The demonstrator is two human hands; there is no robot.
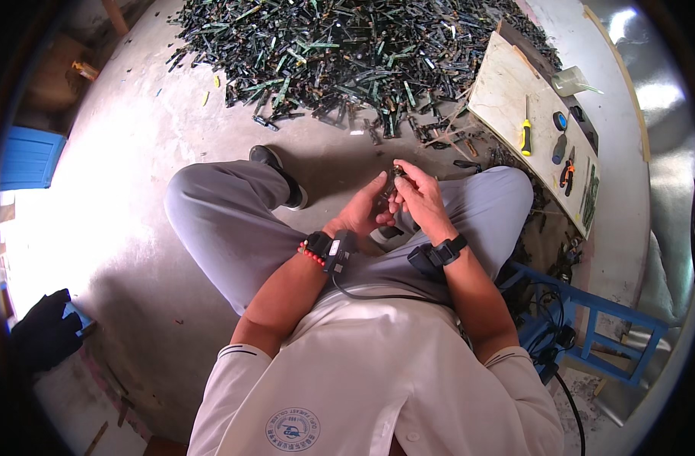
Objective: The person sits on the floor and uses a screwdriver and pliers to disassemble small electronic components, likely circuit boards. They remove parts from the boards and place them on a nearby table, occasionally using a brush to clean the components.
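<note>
Both hands meet above my lap, between my bent knees. Between them is a small dark part (391, 182), mostly covered by fingers, so its exact kind cannot be made out. My left hand (364, 205) closes round it from the left, thumb along its side. From the right, my right hand (421, 196) grips its upper end with thumb and fingers. In front of my feet spreads a large heap of dark and green narrow strip-like pieces (347, 61), some lying loose at its near edge.
At right, a pale board (507, 95) carries a yellow-handled screwdriver (526, 137), a dark-handled tool (560, 149), orange-handled pliers (567, 173), a tape roll (560, 121) and a clear container (572, 81). A blue frame (591, 300) with black cables stands low right. A blue box (30, 158) sits far left.
</note>
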